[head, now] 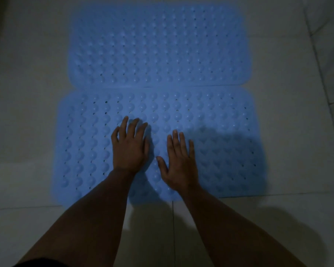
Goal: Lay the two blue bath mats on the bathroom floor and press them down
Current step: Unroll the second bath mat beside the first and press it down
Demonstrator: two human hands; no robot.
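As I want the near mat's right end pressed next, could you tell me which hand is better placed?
The right hand, probably: it rests flat on the near mat nearer that end, while the left hand lies left of the middle.

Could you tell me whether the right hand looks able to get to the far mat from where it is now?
Probably yes. The right hand lies flat on the near mat, and the far mat adjoins it directly ahead with nothing between them, though the person may have to lean forward.
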